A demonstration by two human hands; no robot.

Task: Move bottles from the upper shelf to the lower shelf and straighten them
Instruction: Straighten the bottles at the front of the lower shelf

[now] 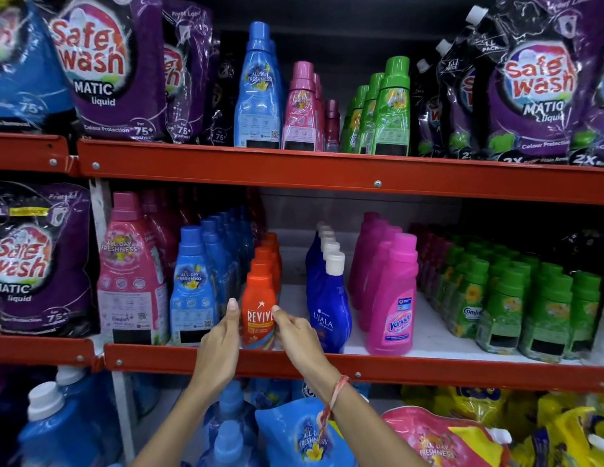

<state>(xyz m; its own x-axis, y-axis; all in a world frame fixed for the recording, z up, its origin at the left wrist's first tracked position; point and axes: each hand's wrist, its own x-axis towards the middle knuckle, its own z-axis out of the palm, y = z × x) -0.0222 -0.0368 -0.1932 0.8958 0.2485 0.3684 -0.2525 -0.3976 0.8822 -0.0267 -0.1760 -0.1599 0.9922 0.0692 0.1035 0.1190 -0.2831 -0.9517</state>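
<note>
Orange Revive bottle (259, 310) stands upright at the lower shelf (327, 364) front. Left hand (217, 345) and right hand (295, 335) flank it, each grip pressed against its sides.

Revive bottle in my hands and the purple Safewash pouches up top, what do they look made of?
Revive bottle: likely rigid plastic, smooth orange body with a glossy printed label. Safewash pouches: apparently flexible plastic film, very shiny, with creases and crinkled glare streaks. Both are guesses from look alone.
</note>
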